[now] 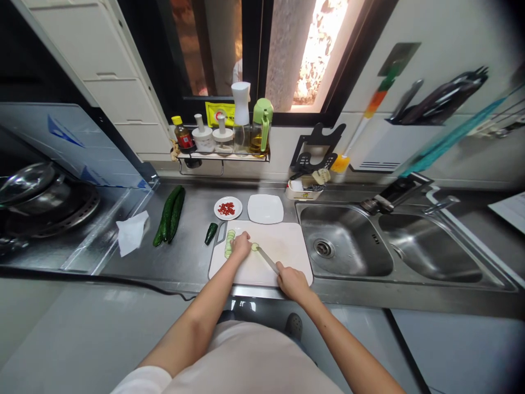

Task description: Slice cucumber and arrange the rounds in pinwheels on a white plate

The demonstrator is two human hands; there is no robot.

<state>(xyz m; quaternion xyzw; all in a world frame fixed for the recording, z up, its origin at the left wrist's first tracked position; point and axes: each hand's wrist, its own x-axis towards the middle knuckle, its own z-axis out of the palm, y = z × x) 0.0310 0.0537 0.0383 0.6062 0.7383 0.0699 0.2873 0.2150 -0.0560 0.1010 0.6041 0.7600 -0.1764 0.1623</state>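
Note:
My right hand [292,282] grips the handle of a knife [268,259], whose blade slants up and left over the white cutting board [283,234]. By the blade's tip lies one pale green cucumber slice [255,247]. My left hand [241,245] is on the board's left half, fingers curled together; what they hold, if anything, is hidden. Against its left side runs a row of overlapping cucumber slices [228,244]. Just off the board's left edge rests a short dark green cucumber end piece [211,233].
Behind the board stand a small plate [218,214] of chopped red pieces and a white square plate [265,209]. Whole cucumbers [169,214] and a white cloth or tissue [132,232] lie left. A double sink [348,265] is right; a condiment rack [229,157] hangs behind.

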